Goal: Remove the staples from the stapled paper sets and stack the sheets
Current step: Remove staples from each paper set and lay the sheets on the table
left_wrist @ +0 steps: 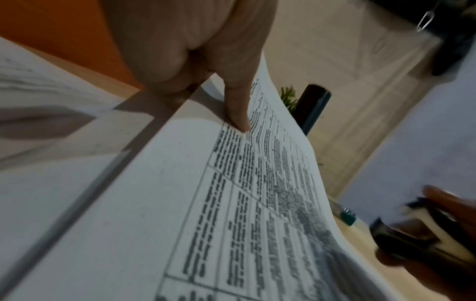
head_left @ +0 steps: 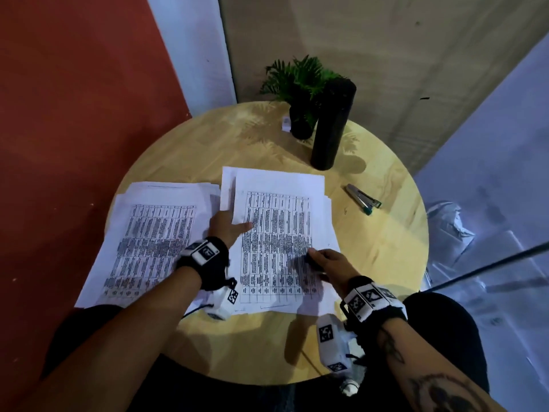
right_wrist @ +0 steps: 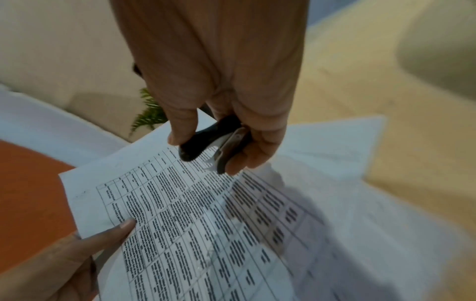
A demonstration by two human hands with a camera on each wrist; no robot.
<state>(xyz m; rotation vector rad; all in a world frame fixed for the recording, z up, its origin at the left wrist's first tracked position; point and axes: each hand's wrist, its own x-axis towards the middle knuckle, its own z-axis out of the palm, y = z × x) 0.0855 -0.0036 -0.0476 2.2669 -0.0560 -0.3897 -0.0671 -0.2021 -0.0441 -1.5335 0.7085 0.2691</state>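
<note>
On the round wooden table (head_left: 386, 248) lie two piles of printed sheets: a left pile (head_left: 148, 233) and a middle pile (head_left: 327, 205). The top sheet (head_left: 276, 221) of the middle pile is raised along its left edge. My left hand (head_left: 230, 226) pinches that edge, thumb (right_wrist: 123, 226) on the print and fingers underneath. The wrist views show the same sheet (left_wrist: 231, 224) (right_wrist: 193, 213) curving upward. My right hand (head_left: 322, 258) hovers over the sheet's lower right part and grips a black staple remover (head_left: 310, 260) (right_wrist: 213, 142), metal claws pointing down at the paper.
A silver stapler (head_left: 363, 199) with a green end lies to the right of the piles. At the back stand a tall black bottle (head_left: 332, 123) and a potted green plant (head_left: 300, 84), beside a small white object (head_left: 286, 124). A red wall runs along the left.
</note>
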